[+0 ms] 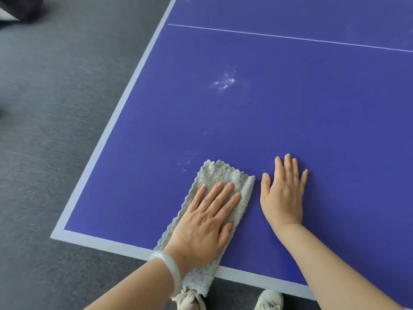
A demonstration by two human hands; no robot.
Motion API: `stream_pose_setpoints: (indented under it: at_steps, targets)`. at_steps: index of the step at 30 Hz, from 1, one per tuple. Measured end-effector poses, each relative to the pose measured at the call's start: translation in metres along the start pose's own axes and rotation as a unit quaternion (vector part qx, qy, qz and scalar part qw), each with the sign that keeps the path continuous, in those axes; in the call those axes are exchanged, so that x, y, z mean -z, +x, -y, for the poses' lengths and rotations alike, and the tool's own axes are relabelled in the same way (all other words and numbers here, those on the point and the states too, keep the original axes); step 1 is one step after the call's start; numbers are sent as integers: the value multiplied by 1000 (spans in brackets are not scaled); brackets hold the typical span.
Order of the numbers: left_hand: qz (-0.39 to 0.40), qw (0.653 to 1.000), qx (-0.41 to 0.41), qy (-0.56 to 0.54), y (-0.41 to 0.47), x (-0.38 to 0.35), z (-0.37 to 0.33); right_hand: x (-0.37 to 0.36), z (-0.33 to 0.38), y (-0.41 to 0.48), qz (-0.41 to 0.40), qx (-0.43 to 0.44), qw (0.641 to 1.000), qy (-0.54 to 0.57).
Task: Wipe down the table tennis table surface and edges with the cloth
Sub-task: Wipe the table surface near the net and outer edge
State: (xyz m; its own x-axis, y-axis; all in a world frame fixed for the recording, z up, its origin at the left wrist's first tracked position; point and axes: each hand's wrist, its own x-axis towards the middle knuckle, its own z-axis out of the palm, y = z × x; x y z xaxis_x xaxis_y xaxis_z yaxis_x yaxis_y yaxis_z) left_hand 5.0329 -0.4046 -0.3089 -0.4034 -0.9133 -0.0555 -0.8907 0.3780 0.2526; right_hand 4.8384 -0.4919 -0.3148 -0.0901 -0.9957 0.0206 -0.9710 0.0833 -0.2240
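Fluffy pale-grey cloth (220, 173) under flat left grip (205, 222), right grip (283, 193) flat on blue table (268, 108).

The left hand (201, 224) covers the middle of the cloth (214, 173). The counter (290, 108) runs off the top and right. The shoes (268, 300) get cropped at the bottom, and that dark thing (22, 7) top left is just blur.

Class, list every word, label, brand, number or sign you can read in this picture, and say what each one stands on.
None: there is no readable text anywhere in this view.
The table carries only plain white lines. The cloth, bracelet and shoes show no lettering.
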Motion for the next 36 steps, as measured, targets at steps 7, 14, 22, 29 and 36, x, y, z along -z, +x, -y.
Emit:
stream_pose_setpoints:
  at_steps: [7,14,22,29,36]
  targets:
    - [-71,943,325,-14,18,33,106,-2,11,-3,-10,89,995,-50]
    - [-64,977,201,-16,63,4,-8,0,6,-2,9,115,992,54]
    - [-17,999,40,11,-13,7,37,3,3,-4,10,127,988,85]
    - [-83,918,389,-11,45,25,83,1,8,-3,17,124,992,-11]
    - [-35,997,66,-17,29,-3,-20,2,6,-4,2,135,991,-6]
